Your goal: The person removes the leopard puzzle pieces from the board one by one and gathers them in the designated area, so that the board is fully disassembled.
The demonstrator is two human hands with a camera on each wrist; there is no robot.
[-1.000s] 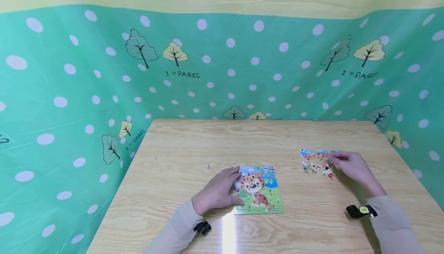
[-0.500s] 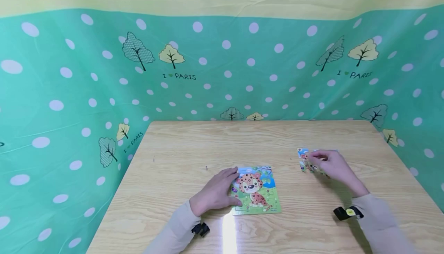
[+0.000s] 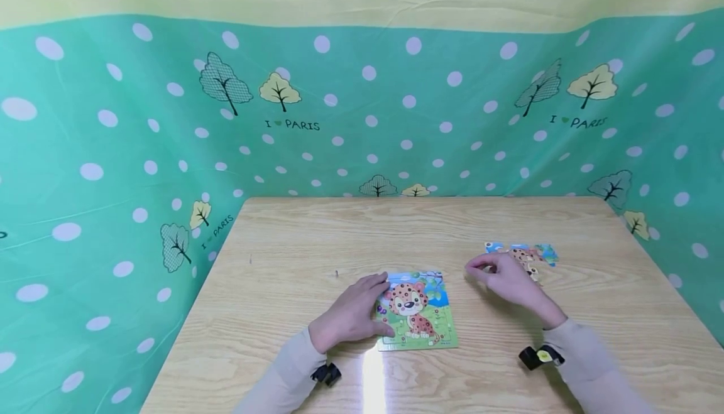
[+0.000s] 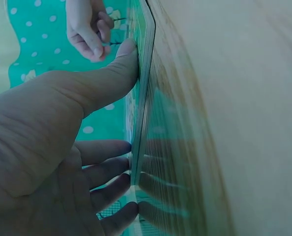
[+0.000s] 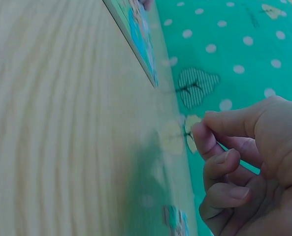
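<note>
My left hand (image 3: 352, 313) lies along the left side of a square jigsaw board (image 3: 421, 313) with a spotted cartoon leopard on it. Its thumb rests on the board's lower left, and the other fingertips line the left edge, as the left wrist view also shows. To the right of the board, my right hand (image 3: 503, 279) is above the table. In the right wrist view its thumb and index fingertips (image 5: 200, 132) meet with nothing visible between them, and the other fingers are curled. Behind this hand lie loose puzzle pieces (image 3: 545, 254) with leopard and blue parts, some hidden by it.
The board and pieces lie on a light wooden table (image 3: 294, 232). A green dotted curtain (image 3: 339, 125) hangs around the back and sides. A tiny dark speck (image 3: 336, 274) is on the wood left of the board.
My right hand has moved left from the right end of the puzzle pieces, across them, toward the board. My left hand stays in place on the board.
</note>
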